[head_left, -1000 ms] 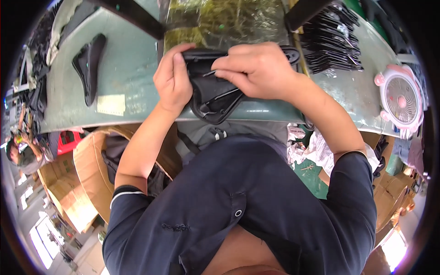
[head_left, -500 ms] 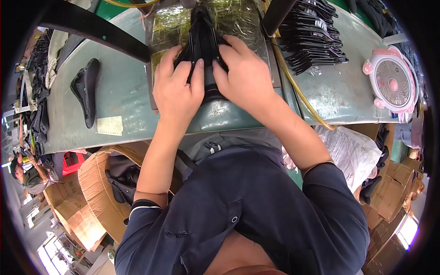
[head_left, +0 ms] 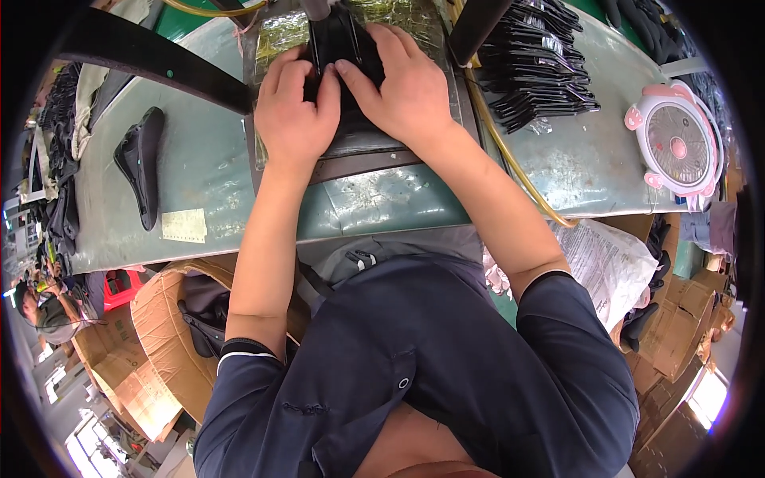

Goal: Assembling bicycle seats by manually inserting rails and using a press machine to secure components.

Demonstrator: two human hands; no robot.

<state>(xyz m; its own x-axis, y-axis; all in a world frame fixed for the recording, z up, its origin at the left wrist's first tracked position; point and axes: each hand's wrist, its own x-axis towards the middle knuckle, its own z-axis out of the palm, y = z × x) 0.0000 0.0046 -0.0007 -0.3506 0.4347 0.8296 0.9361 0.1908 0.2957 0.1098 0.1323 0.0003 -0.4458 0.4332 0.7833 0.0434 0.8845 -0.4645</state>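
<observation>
An upside-down black bicycle saddle [head_left: 341,41] lies under a round metal rod [head_left: 315,8], on a board wrapped in yellowish film [head_left: 277,38]. My left hand [head_left: 293,119] grips its left side, fingers curled round the edge and thumb on the underside. On its right side rests my right hand [head_left: 410,94], closed in the same way, the two thumbs nearly meeting in the middle. The rod hides part of the saddle's narrow end, and my hands cover much of its sides.
Another black saddle [head_left: 142,169] lies at left beside a paper slip [head_left: 184,225]. Dark posts [head_left: 151,62] flank the board. To the right are a stack of bent black rails [head_left: 538,68], a yellow hose [head_left: 510,143] and a pink-white fan [head_left: 677,143]. A cardboard box [head_left: 163,319] stands below.
Both hands have moved forward, away from me, pushing the saddle farther under the rod. Its narrow end, in plain sight before, is now partly behind the rod.
</observation>
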